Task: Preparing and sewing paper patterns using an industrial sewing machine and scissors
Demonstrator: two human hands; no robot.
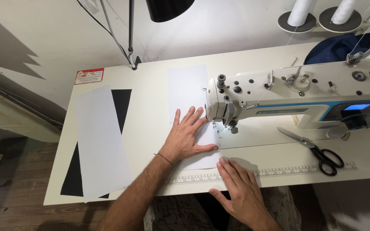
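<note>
My left hand lies flat with fingers spread on a long white fabric strip that runs under the presser foot of a white sewing machine. My right hand rests flat at the table's front edge, fingertips touching the near end of the same strip and a measuring tape strip fixed along the edge. Neither hand grips anything.
At the left of the cream table a white fabric strip lies over a black one. Black-handled scissors lie right of the needle. A lamp hangs above; two thread cones and dark blue cloth sit at back right.
</note>
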